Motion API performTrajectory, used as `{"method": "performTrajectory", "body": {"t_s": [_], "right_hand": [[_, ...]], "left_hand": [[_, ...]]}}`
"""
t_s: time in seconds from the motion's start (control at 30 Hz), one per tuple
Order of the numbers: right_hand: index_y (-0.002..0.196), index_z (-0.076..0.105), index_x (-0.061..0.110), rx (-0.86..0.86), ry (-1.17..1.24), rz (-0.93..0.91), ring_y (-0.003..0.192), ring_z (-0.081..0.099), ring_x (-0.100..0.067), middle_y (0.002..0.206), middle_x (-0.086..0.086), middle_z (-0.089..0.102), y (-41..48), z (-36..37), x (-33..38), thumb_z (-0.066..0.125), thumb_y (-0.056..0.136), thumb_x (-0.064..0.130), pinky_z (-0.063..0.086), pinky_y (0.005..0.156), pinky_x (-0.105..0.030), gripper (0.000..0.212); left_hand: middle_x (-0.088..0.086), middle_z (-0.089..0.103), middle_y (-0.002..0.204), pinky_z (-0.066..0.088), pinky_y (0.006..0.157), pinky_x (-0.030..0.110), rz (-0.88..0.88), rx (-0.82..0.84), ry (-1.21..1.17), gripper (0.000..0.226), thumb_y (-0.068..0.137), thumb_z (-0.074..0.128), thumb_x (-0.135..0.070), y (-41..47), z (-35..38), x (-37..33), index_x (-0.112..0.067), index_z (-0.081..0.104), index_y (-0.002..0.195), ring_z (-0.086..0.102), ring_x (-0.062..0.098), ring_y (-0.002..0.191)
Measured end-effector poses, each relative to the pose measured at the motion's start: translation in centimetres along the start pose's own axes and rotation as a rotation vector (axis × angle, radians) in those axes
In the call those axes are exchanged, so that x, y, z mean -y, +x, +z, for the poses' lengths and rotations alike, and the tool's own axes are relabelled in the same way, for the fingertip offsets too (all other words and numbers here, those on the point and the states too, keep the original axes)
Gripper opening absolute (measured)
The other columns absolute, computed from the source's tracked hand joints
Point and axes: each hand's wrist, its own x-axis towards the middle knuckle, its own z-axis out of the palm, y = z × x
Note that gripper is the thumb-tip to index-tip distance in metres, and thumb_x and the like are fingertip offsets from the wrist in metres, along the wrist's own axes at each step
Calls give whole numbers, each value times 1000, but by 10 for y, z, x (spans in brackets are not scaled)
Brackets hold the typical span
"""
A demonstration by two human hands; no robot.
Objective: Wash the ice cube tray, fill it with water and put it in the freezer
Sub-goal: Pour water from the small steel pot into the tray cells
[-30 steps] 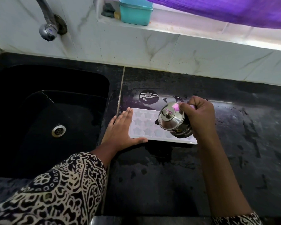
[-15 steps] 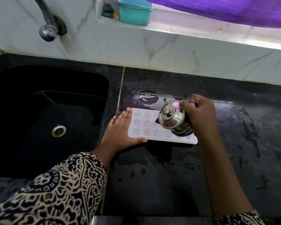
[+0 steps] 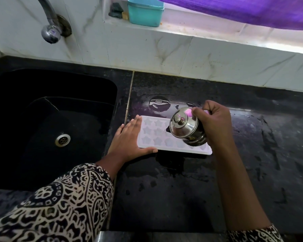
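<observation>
Black stone counter (image 3: 182,198), wet and patchy, fills the middle and right of the frame. Your right hand (image 3: 216,123) curls round a small lidded steel pot (image 3: 185,127) and tips it leftward over the right half of the ice cube tray (image 3: 156,136). This is likely to pour water into the star-shaped cells, but no stream shows, so I cannot tell whether water is running. Your left hand (image 3: 128,139) lies flat, fingers straight against the tray's left end and thumb along its near edge, probably to stop it sliding on wet stone. The tray rests at frame centre, just right of the seam beside the sink (image 3: 87,88). A puddle (image 3: 170,165) spreads below its near edge. Open counter runs to the right and toward the bottom of the frame.
</observation>
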Motion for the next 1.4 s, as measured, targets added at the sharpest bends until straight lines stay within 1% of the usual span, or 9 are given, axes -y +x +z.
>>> {"method": "performTrajectory", "body": {"t_s": [0.2, 0.37, 0.57, 0.73, 0.77, 0.87, 1.03, 1.23, 1.4], "right_hand": [[55, 40, 17, -8, 18, 22, 58, 39, -21, 57, -8, 40, 0, 1, 1, 66, 74, 10, 40, 55, -29, 33], [55, 37, 14, -61, 234, 124, 50, 35, -14, 56, -9, 38, 1, 0, -2, 62, 76, 0, 35, 48, -23, 36], [51, 40, 18, -113, 351, 180, 53, 37, -17, 60, -12, 42, 1, -9, -8, 64, 69, 5, 36, 51, -25, 32], [49, 40, 22, -136, 221, 161, 60, 38, -23, 61, -15, 43, -3, -18, -14, 66, 65, 11, 36, 53, -30, 32], [48, 42, 22, -136, 173, 146, 58, 41, -22, 58, -13, 45, -3, -20, -16, 66, 67, 11, 38, 52, -28, 32], [45, 46, 24, -132, 103, 106, 48, 43, -12, 44, 10, 45, -5, -24, -18, 67, 73, 9, 38, 45, -19, 38], [43, 46, 27, -139, 72, 70, 40, 36, -2, 40, 13, 41, -8, -26, -18, 66, 75, 7, 35, 40, -13, 43], [47, 41, 23, -153, 31, 56, 45, 37, -8, 45, 10, 41, -7, -26, -16, 68, 74, 8, 36, 44, -17, 41], [54, 41, 19, -147, 8, 56, 55, 40, -18, 56, -10, 44, -6, -25, -14, 67, 74, 9, 40, 53, -28, 35]], "left_hand": [[-6, 2, 164, 4, 120, 37, 1, 1, -5, 132, 54, 28, -100, 0, 0, 0, -21, -2, 156, 9, 10, 149], [-6, 2, 164, 5, 120, 37, -3, 5, 0, 133, 53, 27, -100, 0, -1, 0, -21, -2, 156, 9, 10, 149], [-6, 3, 164, 6, 120, 39, 5, 3, -13, 132, 55, 30, -99, 0, -1, 0, -21, -1, 156, 10, 11, 149], [-6, 3, 164, 6, 120, 38, 4, -2, -11, 131, 54, 28, -99, 0, -1, -1, -21, -1, 156, 10, 11, 149], [-6, 3, 164, 6, 120, 38, 4, -2, -8, 131, 54, 27, -100, 0, -1, -1, -21, -1, 156, 10, 11, 149], [-6, 2, 164, 5, 120, 38, 4, 6, 7, 131, 55, 25, -100, 0, -2, -1, -21, -3, 155, 9, 11, 149], [-6, 2, 164, 6, 121, 39, 3, 10, 4, 130, 55, 26, -99, 0, -2, -1, -22, -3, 155, 9, 11, 149], [-5, 4, 164, 7, 120, 39, 6, 6, 9, 130, 55, 26, -100, 0, -1, -1, -22, -3, 155, 10, 12, 149], [-5, 5, 164, 6, 120, 39, 10, 2, 10, 130, 56, 26, -100, 0, 0, 0, -22, -2, 155, 11, 12, 149]]}}
